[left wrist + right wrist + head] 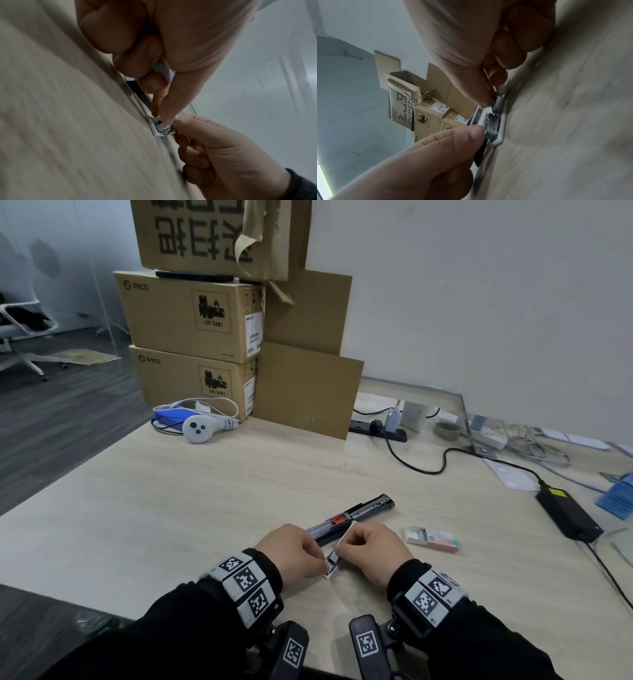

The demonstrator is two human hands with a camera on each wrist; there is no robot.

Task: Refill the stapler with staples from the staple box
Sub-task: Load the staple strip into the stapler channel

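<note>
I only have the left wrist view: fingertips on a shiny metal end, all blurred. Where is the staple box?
Observer: The staple box lies on the table, to the right of the right hand. Nothing is touching it.
Operator: Is the stapler open?
Observer: Yes. The head view shows the stapler opened out, its black arm stretching away from the hands, with a red pusher showing on it.
Operator: Any clutter on that side?
Observer: A black power brick with its cable lies further right, beyond the box.

White wall [479,302], wooden desk [205,491], grey floor [51,412]
</note>
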